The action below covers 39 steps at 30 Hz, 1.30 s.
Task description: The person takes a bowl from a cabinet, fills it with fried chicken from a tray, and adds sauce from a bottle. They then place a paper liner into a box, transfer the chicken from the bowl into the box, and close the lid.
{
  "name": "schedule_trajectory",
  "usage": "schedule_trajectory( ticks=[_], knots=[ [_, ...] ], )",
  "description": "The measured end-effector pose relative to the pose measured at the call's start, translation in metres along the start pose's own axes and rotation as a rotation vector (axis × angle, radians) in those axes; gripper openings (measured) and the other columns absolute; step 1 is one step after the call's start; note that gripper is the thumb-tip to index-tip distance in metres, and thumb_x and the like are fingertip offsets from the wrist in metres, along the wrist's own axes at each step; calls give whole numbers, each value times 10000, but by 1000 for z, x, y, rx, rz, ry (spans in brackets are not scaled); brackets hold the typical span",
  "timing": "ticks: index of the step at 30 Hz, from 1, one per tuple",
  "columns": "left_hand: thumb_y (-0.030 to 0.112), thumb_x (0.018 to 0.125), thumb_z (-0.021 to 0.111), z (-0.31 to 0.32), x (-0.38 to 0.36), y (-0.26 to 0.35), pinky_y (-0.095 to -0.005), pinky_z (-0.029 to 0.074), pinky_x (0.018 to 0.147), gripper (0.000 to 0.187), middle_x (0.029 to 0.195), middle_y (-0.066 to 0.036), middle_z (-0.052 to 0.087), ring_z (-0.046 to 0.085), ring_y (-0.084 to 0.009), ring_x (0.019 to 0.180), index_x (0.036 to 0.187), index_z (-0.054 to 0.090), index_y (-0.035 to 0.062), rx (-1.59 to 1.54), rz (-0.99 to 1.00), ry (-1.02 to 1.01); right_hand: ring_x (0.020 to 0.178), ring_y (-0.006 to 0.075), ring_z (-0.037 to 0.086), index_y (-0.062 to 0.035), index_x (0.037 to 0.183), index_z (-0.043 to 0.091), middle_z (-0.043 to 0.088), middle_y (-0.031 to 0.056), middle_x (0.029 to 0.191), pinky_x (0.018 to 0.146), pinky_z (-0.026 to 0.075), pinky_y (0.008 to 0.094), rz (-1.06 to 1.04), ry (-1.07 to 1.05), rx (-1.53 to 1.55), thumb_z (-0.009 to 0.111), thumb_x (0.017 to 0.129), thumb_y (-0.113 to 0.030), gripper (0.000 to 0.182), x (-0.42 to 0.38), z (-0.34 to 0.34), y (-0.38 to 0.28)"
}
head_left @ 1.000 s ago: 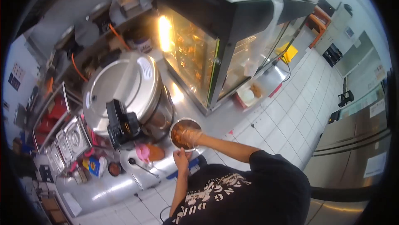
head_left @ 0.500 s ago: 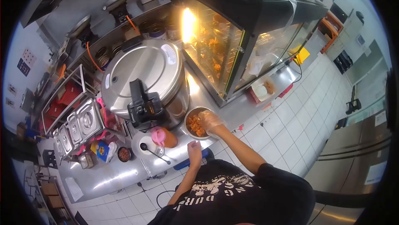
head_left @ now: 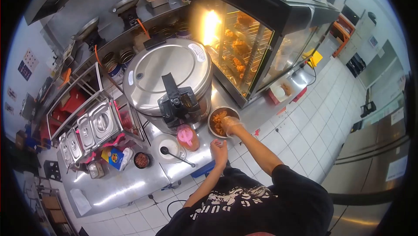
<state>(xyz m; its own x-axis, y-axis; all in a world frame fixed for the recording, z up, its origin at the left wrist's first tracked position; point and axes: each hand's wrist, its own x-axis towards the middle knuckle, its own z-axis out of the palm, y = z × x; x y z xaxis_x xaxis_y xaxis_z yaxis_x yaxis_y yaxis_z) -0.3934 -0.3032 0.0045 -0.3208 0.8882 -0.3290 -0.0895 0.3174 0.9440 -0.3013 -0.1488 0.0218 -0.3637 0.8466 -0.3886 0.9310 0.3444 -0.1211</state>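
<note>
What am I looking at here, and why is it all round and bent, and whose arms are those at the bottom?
The picture comes from a wide-angle camera worn on a person's head, looking down, so the edges curve. The arms are the wearer's own. The right hand, in a thin clear glove, reaches into a metal bowl of orange-brown food pieces. The left hand rests at the edge of the steel counter. Beside the bowl stand a large lidded steel cooker, a bottle with a pink cap and a white tub with a ladle. Behind the bowl is a lit glass warming cabinet.
</note>
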Motion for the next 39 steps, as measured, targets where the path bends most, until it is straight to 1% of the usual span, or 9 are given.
schedule_trajectory(
  ticks=[2, 3, 9, 22, 25, 28, 30, 36, 39],
  knots=[
    [234, 881, 688, -5, -18, 21, -307, 463, 794, 513, 1088, -107, 506, 529, -174, 928, 1242, 400, 11, 64, 176, -24, 961, 306, 669, -20, 1032, 677, 672, 201, 1070, 807, 525, 410, -7, 328, 263, 624, 853, -322, 355, -24, -30, -7],
    [239, 875, 701, -6, -28, 46, -302, 467, 799, 540, 1107, -104, 517, 534, -172, 971, 1266, 398, 22, -2, 146, -85, 953, 287, 664, -10, 1141, 606, 682, 192, 1030, 816, 515, 383, -2, 332, 271, 616, 868, -368, 451, -25, -36, -6],
    [205, 869, 710, 2, -4, 91, -274, 497, 734, 339, 957, -83, 666, 627, -146, 863, 1108, 578, 4, -4, 349, -308, 929, 284, 656, -16, 1136, 594, 674, 189, 1016, 790, 518, 387, 134, 375, 517, 589, 880, -346, 417, -35, -56, -2],
    [178, 863, 702, -7, 30, 107, -271, 508, 696, 234, 857, -72, 687, 646, -127, 768, 979, 627, -11, 9, 377, -540, 868, 278, 636, -32, 1123, 564, 653, 179, 979, 722, 527, 398, 321, 386, 1888, 520, 913, -286, 333, -28, 0, 1],
    [168, 878, 680, -12, 40, 105, -287, 515, 666, 247, 904, -112, 682, 655, -142, 789, 1022, 622, -24, 230, 455, -339, 853, 276, 631, -35, 1121, 557, 648, 177, 971, 707, 529, 401, 279, 399, 2038, 504, 921, -273, 315, -19, 5, -4],
    [181, 906, 646, -10, 35, 100, -283, 515, 672, 234, 926, -100, 676, 651, -134, 840, 1024, 613, -18, 376, 544, -200, 839, 275, 626, -39, 1118, 550, 643, 174, 963, 691, 531, 404, 235, 455, 2124, 488, 928, -259, 297, -5, 13, -11],
    [200, 920, 639, -9, 18, 102, -264, 514, 704, 231, 942, -82, 667, 642, -124, 863, 1002, 602, -13, -126, 325, -339, 836, 272, 628, -32, 1101, 559, 645, 175, 954, 687, 528, 403, 264, 487, 2057, 487, 925, -253, 291, -8, 4, -18],
    [211, 914, 651, -11, 45, 86, -274, 506, 635, 230, 798, -54, 661, 611, -129, 677, 915, 592, -11, -13, 320, -485, 827, 266, 633, -12, 1050, 587, 651, 175, 927, 674, 519, 401, 360, 543, 1771, 483, 915, -234, 279, -30, -4, -37],
    [192, 845, 683, -8, 59, 94, -332, 500, 620, 209, 704, -96, 662, 619, -183, 614, 796, 612, 2, 330, 538, -213, 823, 262, 636, -2, 1024, 600, 655, 175, 913, 667, 515, 400, 393, 548, 1626, 482, 910, -224, 276, -38, -4, -47]
  ],
)
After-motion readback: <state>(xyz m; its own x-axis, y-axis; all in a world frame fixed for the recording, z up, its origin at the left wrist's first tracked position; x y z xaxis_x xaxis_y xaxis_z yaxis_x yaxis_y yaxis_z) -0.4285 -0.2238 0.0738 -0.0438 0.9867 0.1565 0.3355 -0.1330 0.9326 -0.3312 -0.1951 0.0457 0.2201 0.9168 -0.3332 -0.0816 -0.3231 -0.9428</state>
